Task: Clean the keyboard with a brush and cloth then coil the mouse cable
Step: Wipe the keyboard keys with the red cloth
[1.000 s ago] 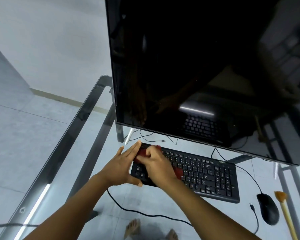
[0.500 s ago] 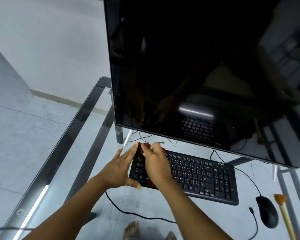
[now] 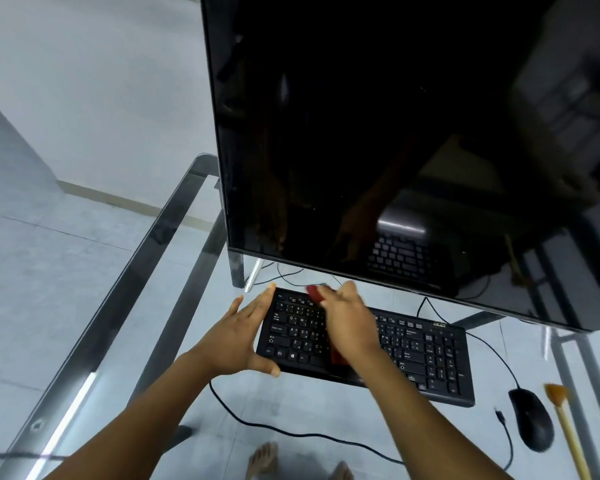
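Observation:
A black keyboard [image 3: 426,358] lies on the glass desk below the monitor. My left hand [image 3: 238,336] braces its left end, fingers spread along the edge and thumb at the front corner. My right hand [image 3: 349,323] presses a red cloth [image 3: 313,292] flat onto the keys left of centre; red shows past the fingertips and under the wrist. A black mouse [image 3: 531,420] sits right of the keyboard, its cable [image 3: 510,441] looping loosely beside it. A brush [image 3: 565,424] with a pale wooden handle and orange bristles lies at the far right.
A large dark monitor [image 3: 395,133] stands just behind the keyboard on metal legs. The keyboard cable [image 3: 291,434] trails across the glass desk [image 3: 94,341] toward me. Bare feet show through the glass below.
My right hand has slid the red cloth from the keyboard's left end toward the right, uncovering the leftmost keys. My left hand stays on the left edge.

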### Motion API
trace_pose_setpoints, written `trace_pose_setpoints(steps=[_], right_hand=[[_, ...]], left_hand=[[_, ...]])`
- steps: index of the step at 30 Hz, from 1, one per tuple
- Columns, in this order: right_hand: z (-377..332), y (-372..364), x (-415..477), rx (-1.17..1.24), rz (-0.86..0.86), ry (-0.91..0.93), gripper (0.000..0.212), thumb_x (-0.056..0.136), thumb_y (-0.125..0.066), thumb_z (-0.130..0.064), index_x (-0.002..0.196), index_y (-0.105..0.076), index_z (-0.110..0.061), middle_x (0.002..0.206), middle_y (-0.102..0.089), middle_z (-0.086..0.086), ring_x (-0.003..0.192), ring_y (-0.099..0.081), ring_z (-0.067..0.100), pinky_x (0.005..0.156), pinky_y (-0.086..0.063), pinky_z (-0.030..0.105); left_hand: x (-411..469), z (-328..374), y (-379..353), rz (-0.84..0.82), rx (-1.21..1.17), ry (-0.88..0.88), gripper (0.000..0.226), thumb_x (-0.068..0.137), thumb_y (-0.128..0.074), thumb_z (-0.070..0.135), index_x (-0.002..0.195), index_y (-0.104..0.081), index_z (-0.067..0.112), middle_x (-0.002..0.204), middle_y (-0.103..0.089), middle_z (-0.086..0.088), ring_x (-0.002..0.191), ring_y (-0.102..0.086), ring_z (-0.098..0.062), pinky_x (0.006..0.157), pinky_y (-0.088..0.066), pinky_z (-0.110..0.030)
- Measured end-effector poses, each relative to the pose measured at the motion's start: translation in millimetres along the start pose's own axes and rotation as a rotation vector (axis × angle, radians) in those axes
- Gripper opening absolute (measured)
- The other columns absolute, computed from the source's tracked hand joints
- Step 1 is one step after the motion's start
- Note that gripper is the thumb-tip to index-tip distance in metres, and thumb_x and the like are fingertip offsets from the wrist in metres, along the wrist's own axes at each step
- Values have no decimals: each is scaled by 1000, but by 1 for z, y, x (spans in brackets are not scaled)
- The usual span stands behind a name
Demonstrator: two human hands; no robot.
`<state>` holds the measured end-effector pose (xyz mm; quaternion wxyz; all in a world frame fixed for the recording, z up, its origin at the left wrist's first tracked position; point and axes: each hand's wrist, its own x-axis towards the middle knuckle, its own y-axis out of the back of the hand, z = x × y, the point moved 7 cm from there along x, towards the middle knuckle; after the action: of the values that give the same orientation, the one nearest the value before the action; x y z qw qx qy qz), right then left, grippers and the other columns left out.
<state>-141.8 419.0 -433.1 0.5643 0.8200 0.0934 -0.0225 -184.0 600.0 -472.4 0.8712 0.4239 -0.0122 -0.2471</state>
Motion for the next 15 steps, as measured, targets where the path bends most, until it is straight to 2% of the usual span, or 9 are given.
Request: trace_pose_setpoints(steps=[2,3,5,7,8,9,11,13,15], right_hand=[[12,5,1,-104,22,-56,28,101,-45,-20,126,-57,-26,106,-48,-3,79,-55,16,65,-50,29],[2,0,1,-89,34,-26,31,100,-46,-19,128,-56,-26,109,-48,-2,78,-54,15,65,-48,29],[-36,-12,-5,-56,-14,91,18,100,-46,-36,113,-56,-30,101,-55,-11,76,-56,8,67,-49,33],[-65,-17,-18,-79,-4,261,26,95,-45,-54,92,-50,-29,91,-63,-9,78,-60,8,66,-47,35],[-67,-21,-25,-83,-10,323,25,95,-44,-53,91,-49,-28,93,-64,-6,78,-59,9,65,-44,33],[-68,-24,-37,-11,-41,410,15,97,-42,-44,96,-51,-31,99,-62,-2,80,-54,12,66,-43,32],[-63,-36,-61,-81,-133,586,22,96,-36,-31,113,-50,-35,104,-55,2,84,-49,18,69,-42,31],[-55,-30,-61,-108,-107,596,22,92,-45,-50,98,-51,-31,90,-56,0,71,-51,18,59,-37,32],[-53,-15,-43,-44,-42,436,42,82,-57,-63,86,-45,-22,75,-54,-3,60,-48,16,56,-38,41]], left_hand=[[-1,0,-1,1,11,-1,139,53,-63,87,146,25,31,160,-6,9,146,-5,-5,120,2,-43],[-1,-1,-1,0,16,-2,139,53,-63,87,146,25,31,160,-6,9,146,-4,-4,120,2,-43],[0,-2,-1,-3,16,-2,140,53,-63,87,146,25,31,160,-5,10,145,-4,-3,120,2,-43],[0,-1,0,-6,22,-3,139,53,-62,87,145,27,33,160,-4,10,146,-6,-4,120,1,-43],[1,-1,0,-9,24,-5,139,53,-62,87,144,28,33,160,-5,9,146,-7,-5,120,1,-43],[1,-1,0,-18,22,-7,140,53,-62,87,144,29,32,160,-6,8,146,-6,-5,120,1,-43],[1,-1,0,-33,44,-23,143,50,-60,89,144,30,29,161,-3,6,146,-1,-5,120,2,-43],[1,1,0,-28,80,-36,146,49,-59,90,144,30,26,161,2,5,146,4,-5,120,3,-44],[0,1,-1,-34,76,-30,145,50,-61,89,145,30,26,161,2,5,146,4,-5,119,4,-44]])
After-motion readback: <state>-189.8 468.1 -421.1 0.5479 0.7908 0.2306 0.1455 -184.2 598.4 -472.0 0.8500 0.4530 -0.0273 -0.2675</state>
